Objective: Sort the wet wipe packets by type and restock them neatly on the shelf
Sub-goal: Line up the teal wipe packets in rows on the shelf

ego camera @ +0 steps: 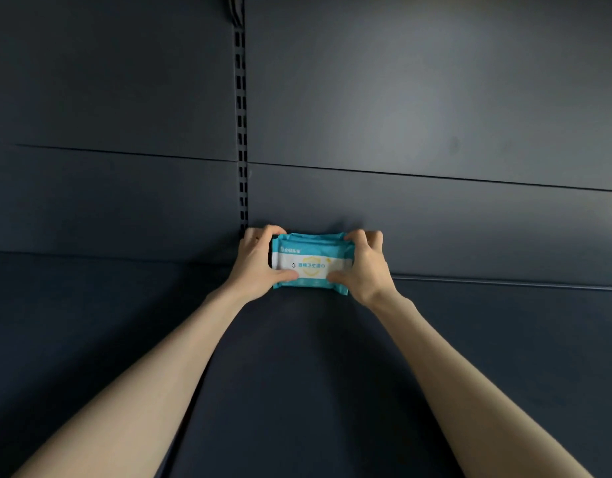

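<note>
A small stack of teal and white wet wipe packets stands at the back of the dark shelf, close to the rear panel. My left hand grips the stack's left end, fingers curled over the top and thumb on the front. My right hand grips the right end the same way. The front packet shows a white label with printed characters. How many packets are in the stack is hard to tell.
The dark blue back panel rises behind the packets. A slotted upright rail runs down it just left of the stack. The shelf surface extends left and right of my arms.
</note>
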A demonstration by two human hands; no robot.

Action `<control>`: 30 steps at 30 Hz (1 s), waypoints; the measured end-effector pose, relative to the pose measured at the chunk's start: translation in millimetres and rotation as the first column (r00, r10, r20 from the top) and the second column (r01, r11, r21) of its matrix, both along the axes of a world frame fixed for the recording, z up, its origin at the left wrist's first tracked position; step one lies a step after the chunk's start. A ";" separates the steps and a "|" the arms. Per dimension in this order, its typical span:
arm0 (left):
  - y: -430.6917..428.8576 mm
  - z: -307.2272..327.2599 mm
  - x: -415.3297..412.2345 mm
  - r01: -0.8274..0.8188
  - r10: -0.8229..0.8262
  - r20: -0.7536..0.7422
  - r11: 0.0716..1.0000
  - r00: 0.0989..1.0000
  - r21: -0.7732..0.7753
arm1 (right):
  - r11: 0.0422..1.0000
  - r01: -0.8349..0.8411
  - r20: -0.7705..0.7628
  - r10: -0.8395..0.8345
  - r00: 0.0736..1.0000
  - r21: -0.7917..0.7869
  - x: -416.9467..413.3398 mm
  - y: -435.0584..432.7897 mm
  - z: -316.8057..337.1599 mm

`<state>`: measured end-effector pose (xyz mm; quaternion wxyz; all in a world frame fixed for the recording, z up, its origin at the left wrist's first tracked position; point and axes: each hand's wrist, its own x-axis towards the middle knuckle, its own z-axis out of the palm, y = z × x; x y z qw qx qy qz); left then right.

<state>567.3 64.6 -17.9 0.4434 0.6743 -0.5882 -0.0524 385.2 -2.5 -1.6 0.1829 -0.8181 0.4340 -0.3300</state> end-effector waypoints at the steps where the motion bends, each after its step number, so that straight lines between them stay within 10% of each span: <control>1: 0.4 0.1 0.4 0.009 -0.009 -0.018 1.000 1.000 0.001 | 1.000 -0.003 -0.018 0.003 1.000 -0.021 0.3 -1.2 0.0; 17: 6.9 7.0 -6.3 0.073 -0.088 -0.259 0.995 0.962 -0.068 | 0.981 -0.150 0.174 0.128 0.976 0.124 -5.0 -6.7 3.4; 30: 11.6 2.4 -6.1 0.056 -0.057 0.011 0.997 0.998 0.056 | 0.968 -0.215 -0.027 0.220 0.975 0.128 -8.1 -5.6 -1.1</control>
